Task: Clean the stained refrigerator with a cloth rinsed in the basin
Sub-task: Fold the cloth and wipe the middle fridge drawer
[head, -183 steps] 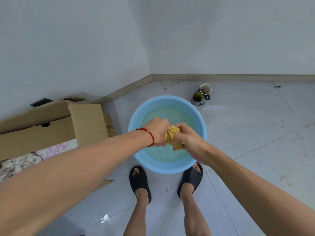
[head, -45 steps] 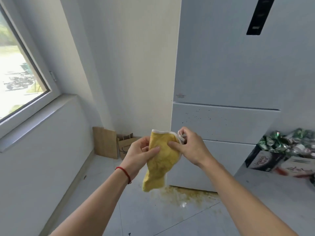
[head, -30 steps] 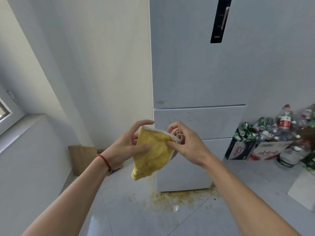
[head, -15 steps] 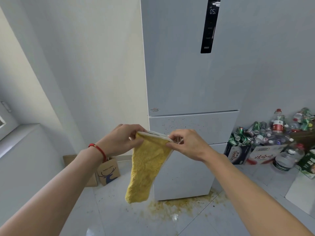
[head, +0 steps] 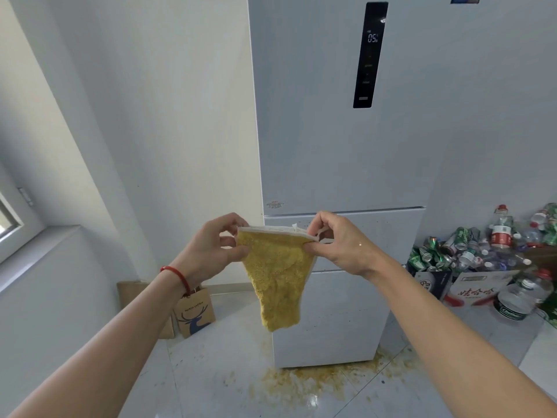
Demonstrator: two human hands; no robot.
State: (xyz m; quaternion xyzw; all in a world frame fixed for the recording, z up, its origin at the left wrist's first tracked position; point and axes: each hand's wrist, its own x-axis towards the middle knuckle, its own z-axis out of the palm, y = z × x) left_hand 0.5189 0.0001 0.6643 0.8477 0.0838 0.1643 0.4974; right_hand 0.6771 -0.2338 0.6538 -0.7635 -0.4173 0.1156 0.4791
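Yellow terry cloth (head: 278, 276), trimmed in white along its upper edge, hung stretched between two hands in front of the refrigerator (head: 340, 140). The left hand (head: 215, 250) pinched one top corner between thumb and curled fingers; the right hand (head: 342, 242) pinched the other corner the same way, so neither hand was free. A moment before, the cloth had been a bunched fold held close between the palms; it had since been drawn out by its top edge into a flat hanging panel, and the person had stepped nearer the refrigerator. Seconds earlier it had been wrung over the basin, which was now out of sight.

Behind the cloth lay the middle drawer front (head: 382, 239), speckled with small dark spots. Below the refrigerator's base, a yellowish spill (head: 304, 384) spread over the floor tiles. To the refrigerator's left stood a paper bag with a deer print (head: 194, 312); to its right, cartons heaped with cans and bottles (head: 470, 251).

With rinsing apparently complete and the cloth opened, the wiping stage seemed ready to begin, though no contact with the refrigerator had yet been made.
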